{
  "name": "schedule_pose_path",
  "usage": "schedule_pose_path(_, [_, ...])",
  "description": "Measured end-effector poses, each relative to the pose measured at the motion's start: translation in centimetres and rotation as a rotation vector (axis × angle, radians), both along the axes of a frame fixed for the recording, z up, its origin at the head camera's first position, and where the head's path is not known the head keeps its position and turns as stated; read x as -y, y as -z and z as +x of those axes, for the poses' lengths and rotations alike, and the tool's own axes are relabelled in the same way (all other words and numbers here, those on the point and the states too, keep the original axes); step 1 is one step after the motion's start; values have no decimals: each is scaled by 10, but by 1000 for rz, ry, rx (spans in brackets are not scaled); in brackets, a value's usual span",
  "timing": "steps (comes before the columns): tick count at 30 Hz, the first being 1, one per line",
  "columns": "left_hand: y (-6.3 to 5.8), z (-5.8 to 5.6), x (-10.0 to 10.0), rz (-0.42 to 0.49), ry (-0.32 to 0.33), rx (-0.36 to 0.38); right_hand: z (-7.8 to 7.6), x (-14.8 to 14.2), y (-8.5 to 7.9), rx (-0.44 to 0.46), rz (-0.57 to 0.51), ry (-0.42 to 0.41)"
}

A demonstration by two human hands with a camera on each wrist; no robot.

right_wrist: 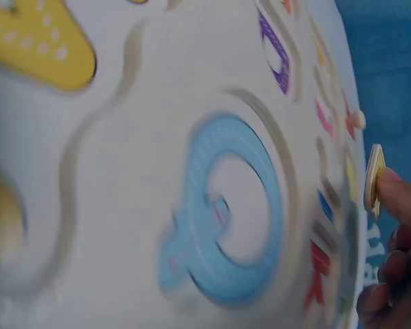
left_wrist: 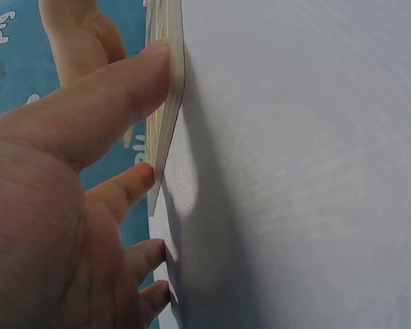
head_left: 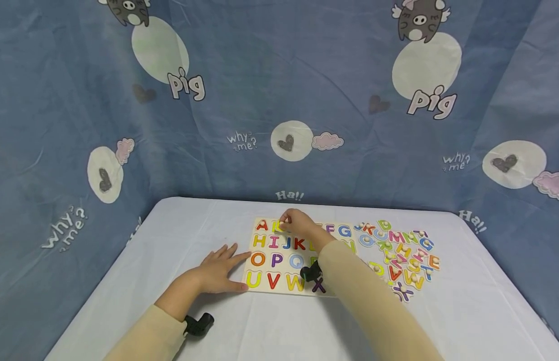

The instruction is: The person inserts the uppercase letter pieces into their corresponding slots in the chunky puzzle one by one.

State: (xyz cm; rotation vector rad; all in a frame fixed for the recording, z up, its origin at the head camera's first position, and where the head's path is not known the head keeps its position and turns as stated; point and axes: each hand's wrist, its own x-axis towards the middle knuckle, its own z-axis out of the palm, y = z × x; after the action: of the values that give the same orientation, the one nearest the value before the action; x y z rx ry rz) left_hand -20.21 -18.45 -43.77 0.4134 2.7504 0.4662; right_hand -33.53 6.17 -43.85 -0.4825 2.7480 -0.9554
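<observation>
A cream alphabet puzzle board with coloured letter recesses lies on the table. At its top row, my right hand pinches a small yellow letter piece between thumb and fingers. In the right wrist view this piece is held upright on edge, just off the board's far side; its letter cannot be read there. A red A is beside it, with a knob standing up from the board. My left hand lies spread at the board's left edge, its thumb and index fingertip touching that edge.
Several loose wooden letters with knobs lie in a pile to the right of the board, among them a yellow W and a red V. A white cloth covers the table. Behind it hangs a blue printed curtain.
</observation>
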Motion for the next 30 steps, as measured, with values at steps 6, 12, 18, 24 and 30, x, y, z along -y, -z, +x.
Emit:
schedule_pose_path(6, [4,-1,3,-11,6,6,-3,13,11,-42,44,17])
schedule_pose_path(12, [4,-2,2,-10,7,6,-6,13,13,-42,29,50])
schedule_pose_path(18, [1,-1,2,-11,5,3,-5,18,12,-56,3,88])
schedule_pose_path(24, [1,-1,2,-8,7,0,-5,19,13,-47,10,115])
schedule_pose_path(30, [2,-1,2,-5,11,8,-2,13,9,-46,-2,112])
